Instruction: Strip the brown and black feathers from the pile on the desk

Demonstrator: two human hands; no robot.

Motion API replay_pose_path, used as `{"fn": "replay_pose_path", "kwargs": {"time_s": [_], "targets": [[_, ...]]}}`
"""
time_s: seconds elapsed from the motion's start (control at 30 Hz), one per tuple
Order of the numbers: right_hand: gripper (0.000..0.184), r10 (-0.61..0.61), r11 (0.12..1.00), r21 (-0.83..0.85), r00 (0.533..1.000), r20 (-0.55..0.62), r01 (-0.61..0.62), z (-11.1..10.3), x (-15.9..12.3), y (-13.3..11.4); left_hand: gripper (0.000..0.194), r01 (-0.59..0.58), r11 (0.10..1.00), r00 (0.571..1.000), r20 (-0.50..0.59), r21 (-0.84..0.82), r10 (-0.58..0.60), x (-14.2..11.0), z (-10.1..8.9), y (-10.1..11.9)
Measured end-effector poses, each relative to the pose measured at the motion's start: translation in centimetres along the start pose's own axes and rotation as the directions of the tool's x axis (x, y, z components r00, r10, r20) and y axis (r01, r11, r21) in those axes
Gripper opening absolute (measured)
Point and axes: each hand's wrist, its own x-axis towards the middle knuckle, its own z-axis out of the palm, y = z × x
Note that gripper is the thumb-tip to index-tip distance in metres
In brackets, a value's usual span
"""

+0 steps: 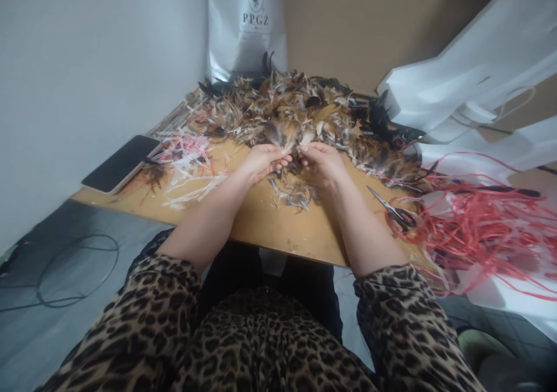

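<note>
My left hand (268, 161) is closed in a pinch on brown feathers (285, 134) that fan upward from its fingertips. Close beside it, my right hand (321, 161) pinches a paler feather (306, 138) by its lower end. The two sets of fingertips are a small gap apart, above the wooden table (278, 229). Behind both hands spreads a large heap of brown, tan and black feathers (300, 99). A few loose grey-white feather bits (296, 195) lie on the wood just below the hands.
A dark-screened phone (120, 163) rests at the table's left edge, near white and pink strips (185, 148). Scissors (398, 211) lie right of my forearm, beside a tangle of red strips (478, 229). A silver-white bag (248, 38) stands behind the heap.
</note>
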Motion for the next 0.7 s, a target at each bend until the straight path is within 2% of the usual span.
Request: {"fn": "replay_pose_path", "kwargs": {"time_s": [0.1,0.27,0.43,0.53,0.7], "targets": [[0.025,-0.034,0.998,-0.049,0.999,-0.036,0.033,0.8,-0.3,0.3,0.011,0.029,0.999,0.999,0.027,0.020,-0.030,-0.1,0.2,-0.3],[0.024,-0.104,0.970,-0.232,0.988,-0.112,0.076,1.7,-0.8,0.2,0.012,0.035,0.999,0.999,0.022,0.025,-0.035,0.1,0.2,-0.4],[0.020,-0.243,0.916,-0.357,0.961,-0.134,0.182,1.9,-0.7,0.7,0.011,0.034,0.999,0.999,0.039,0.026,-0.035,0.2,0.1,-0.5],[0.019,-0.249,0.925,-0.331,0.957,-0.149,0.189,2.1,-0.6,1.0,0.012,0.032,0.999,0.998,0.045,0.032,-0.034,0.2,0.0,-0.6],[0.028,-0.084,0.991,-0.110,0.989,-0.121,0.071,2.1,-0.6,0.8,0.014,-0.004,0.996,0.998,0.068,0.088,-0.002,0.0,0.1,-0.4]]}}
